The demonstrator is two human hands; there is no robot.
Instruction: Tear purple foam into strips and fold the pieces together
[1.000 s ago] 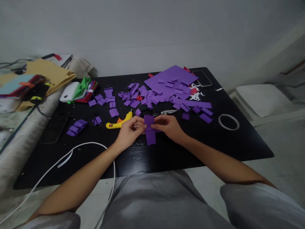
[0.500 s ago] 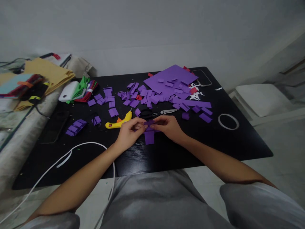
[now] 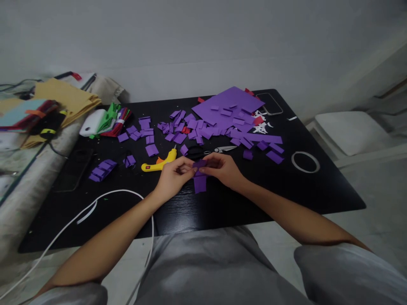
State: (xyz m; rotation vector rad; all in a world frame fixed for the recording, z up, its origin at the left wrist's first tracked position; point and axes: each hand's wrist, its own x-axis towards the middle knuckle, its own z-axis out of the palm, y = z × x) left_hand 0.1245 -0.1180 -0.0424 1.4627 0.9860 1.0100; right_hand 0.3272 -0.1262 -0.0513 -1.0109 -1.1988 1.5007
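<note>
Between my two hands is a purple paper piece (image 3: pixel 200 184), its lower flap hanging toward me over the black table. My left hand (image 3: pixel 173 176) pinches its left side, thumb and fingers closed. From the other side my right hand (image 3: pixel 224 169) grips it with thumb and forefinger. The fingers partly cover the piece, so its full shape is hidden. Just left of my left hand lies a yellow glue gun (image 3: pixel 159 162), nozzle pointing away from me. Beyond my fingers rest scissors (image 3: pixel 222 149) with black handles and metal blades.
Many small purple pieces (image 3: pixel 179 137) and a large purple sheet (image 3: pixel 229 106) cover the back of the black table (image 3: pixel 254 203). A tape ring (image 3: pixel 305 162) lies right, a dark phone (image 3: pixel 73 169) left. A white cable (image 3: pixel 121 190) loops across the left front.
Both hands keep hold of the purple paper piece in nearly the same place. The whole view has shifted very slightly; nothing else has visibly moved.
</note>
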